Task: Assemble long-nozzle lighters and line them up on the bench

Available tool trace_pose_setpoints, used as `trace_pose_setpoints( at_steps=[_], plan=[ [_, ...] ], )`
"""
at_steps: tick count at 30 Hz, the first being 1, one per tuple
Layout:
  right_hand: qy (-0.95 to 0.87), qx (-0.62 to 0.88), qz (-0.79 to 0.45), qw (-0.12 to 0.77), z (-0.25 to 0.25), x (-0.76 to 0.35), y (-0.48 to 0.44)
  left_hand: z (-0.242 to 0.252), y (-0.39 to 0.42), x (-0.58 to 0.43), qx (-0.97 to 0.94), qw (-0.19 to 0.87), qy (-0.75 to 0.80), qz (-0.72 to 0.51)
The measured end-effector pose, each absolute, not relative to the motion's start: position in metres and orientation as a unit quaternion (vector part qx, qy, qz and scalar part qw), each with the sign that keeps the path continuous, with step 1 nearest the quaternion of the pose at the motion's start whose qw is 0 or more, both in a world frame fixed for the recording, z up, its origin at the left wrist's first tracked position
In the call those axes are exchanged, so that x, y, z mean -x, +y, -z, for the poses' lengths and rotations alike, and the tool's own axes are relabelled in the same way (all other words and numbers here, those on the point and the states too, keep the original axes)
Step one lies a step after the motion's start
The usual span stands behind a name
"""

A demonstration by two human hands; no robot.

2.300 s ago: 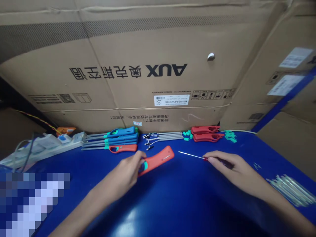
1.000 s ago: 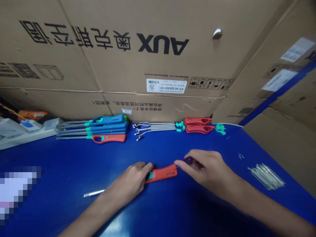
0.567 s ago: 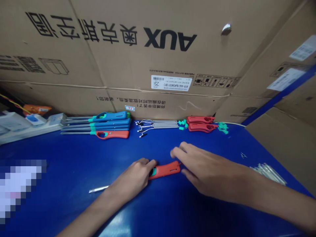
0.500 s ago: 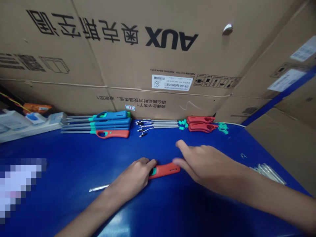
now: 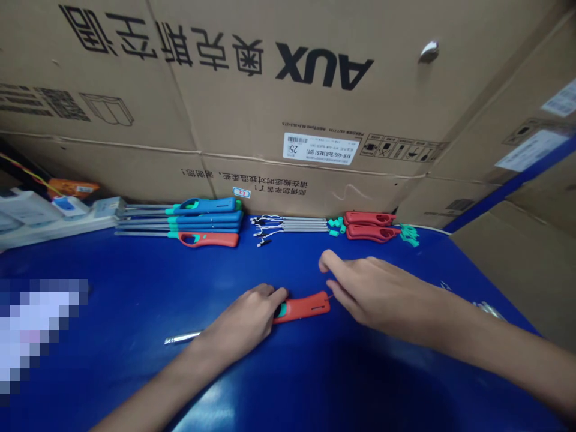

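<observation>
An orange lighter handle with a teal trigger lies on the blue table, just in front of me. My left hand is closed round its trigger end. The lighter's metal tube sticks out to the left from under that hand. My right hand hovers at the handle's right end with its fingers stretched out and the index finger pointing left. A thin metal tip shows between those fingers and the handle. What it belongs to is hidden under the hand.
Large cardboard boxes wall off the back and right. Along their foot lie assembled blue and orange lighters, metal tubes with wires, red handle shells and teal small parts. A power strip sits far left, thin rods far right.
My right hand held a dark-handled screwdriver at the handle's end; its fingers have since spread flat and the tool's handle has gone out of sight. My left hand has stayed on the lighter.
</observation>
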State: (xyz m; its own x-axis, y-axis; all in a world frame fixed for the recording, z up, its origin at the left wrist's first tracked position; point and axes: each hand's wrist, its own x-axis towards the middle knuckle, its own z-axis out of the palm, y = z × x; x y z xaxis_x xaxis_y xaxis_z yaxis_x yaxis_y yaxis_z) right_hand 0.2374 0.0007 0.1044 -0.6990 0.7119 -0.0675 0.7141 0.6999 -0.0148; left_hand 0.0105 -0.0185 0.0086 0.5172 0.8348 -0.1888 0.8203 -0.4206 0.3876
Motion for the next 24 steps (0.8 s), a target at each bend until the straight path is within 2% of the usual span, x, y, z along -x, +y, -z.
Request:
trace_pose_setpoints(
  at_steps=[4,10,13,20,22,24],
  plan=[
    [0.931,-0.344,0.124,0.018,-0.115,-0.239,0.0,-0.007,-0.02,-0.011,-0.855,0.188,0.482,-0.038],
    [0.927,-0.363,-0.065,0.063,-0.105,-0.234,-0.003,-0.006,-0.019,-0.014,-0.878,0.113,0.462,-0.058],
    [0.94,-0.335,-0.051,0.047,-0.102,-0.237,-0.007,-0.014,-0.021,-0.024,-0.887,0.097,0.447,-0.068],
    [0.947,-0.272,0.171,0.012,-0.116,-0.243,-0.018,-0.009,-0.024,-0.07,-0.909,0.173,0.356,-0.13],
    [0.942,-0.286,0.174,0.011,-0.115,-0.242,-0.02,-0.002,-0.022,-0.077,-0.904,0.201,0.352,-0.135],
    [0.94,-0.319,0.122,0.02,-0.111,-0.242,-0.022,0.002,-0.02,-0.079,-0.896,0.221,0.36,-0.137]
  ],
)
